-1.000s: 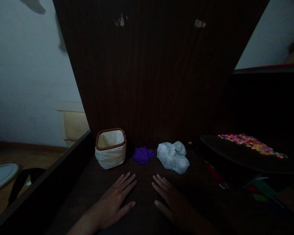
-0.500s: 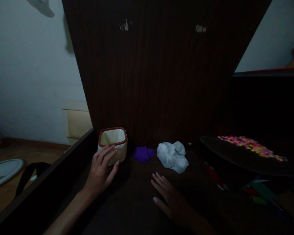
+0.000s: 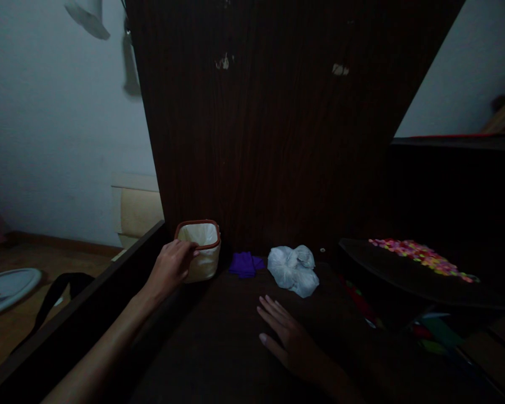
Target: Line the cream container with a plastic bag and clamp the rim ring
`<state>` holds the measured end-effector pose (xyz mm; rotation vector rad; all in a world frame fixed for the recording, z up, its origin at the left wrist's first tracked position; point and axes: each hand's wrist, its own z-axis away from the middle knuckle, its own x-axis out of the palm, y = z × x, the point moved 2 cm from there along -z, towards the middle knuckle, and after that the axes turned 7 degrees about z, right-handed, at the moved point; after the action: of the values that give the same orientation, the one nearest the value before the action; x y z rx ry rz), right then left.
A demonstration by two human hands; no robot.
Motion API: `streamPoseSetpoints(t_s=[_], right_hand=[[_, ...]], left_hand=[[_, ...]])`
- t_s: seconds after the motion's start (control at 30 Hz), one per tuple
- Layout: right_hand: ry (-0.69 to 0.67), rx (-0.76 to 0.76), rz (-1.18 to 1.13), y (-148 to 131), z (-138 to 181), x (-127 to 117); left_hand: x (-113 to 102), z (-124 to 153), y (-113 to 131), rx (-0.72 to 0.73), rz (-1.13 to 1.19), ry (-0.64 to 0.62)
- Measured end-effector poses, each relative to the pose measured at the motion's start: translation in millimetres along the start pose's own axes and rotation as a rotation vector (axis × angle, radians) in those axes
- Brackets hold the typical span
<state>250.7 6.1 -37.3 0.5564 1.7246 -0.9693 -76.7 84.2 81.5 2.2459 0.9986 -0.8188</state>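
Note:
A small trash bin (image 3: 206, 264) with a brown rim and a pale plastic liner stands upright at the left back of the dark surface. My left hand (image 3: 175, 261) is closed on the near left part of its rim, fingers over the edge. To the bin's right lies a folded purple cloth (image 3: 244, 264). Beside the cloth sits a knotted, crumpled white plastic bag (image 3: 293, 270). My right hand (image 3: 287, 336) rests with fingers stretched out in front of the bag, touching neither it nor the cloth.
A tall dark wood panel (image 3: 269, 140) rises behind these things. A low dark board (image 3: 122, 275) edges the left side. On the right, a dark ledge (image 3: 379, 264) carries a strip of colourful small pieces (image 3: 423, 258). A white oval object (image 3: 12, 289) lies on the floor at left.
My left hand has moved up from beside the bin and closed on its rim. My right hand stays nearly still. The view has shifted slightly.

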Motion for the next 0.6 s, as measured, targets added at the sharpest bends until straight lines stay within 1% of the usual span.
streamPoseSetpoints(t_s=[0.13, 0.23, 0.33, 0.4, 0.5, 0.57, 0.6], right_hand=[[-0.036, 0.041, -0.079, -2.5, -2.6, -9.3], [-0.013, 0.095, -0.168, -6.7, -6.4, -24.3], [0.084, 0.129, -0.206, -15.6, -11.1, -47.0], [0.180, 0.112, -0.209, -25.0, -13.7, -65.1], [0.311, 0.042, -0.193, -41.4, -15.3, -91.9], [0.352, -0.015, -0.175, -51.1, -15.1, -106.9], [0.350, -0.040, -0.164, -54.9, -14.9, -113.0]], left_hand=[[-13.7, 0.1, 15.6, 0.050, -0.016, 0.048], [-23.6, 2.0, 35.6, 0.106, 0.023, 0.084], [-29.3, 6.6, 61.0, 0.149, 0.071, 0.094], [-28.7, 11.8, 79.5, 0.176, 0.114, 0.061], [-22.5, 22.8, 106.5, 0.202, 0.186, 0.020], [-15.9, 30.9, 122.8, 0.207, 0.239, -0.013], [-12.6, 34.9, 130.3, 0.213, 0.263, -0.020]])
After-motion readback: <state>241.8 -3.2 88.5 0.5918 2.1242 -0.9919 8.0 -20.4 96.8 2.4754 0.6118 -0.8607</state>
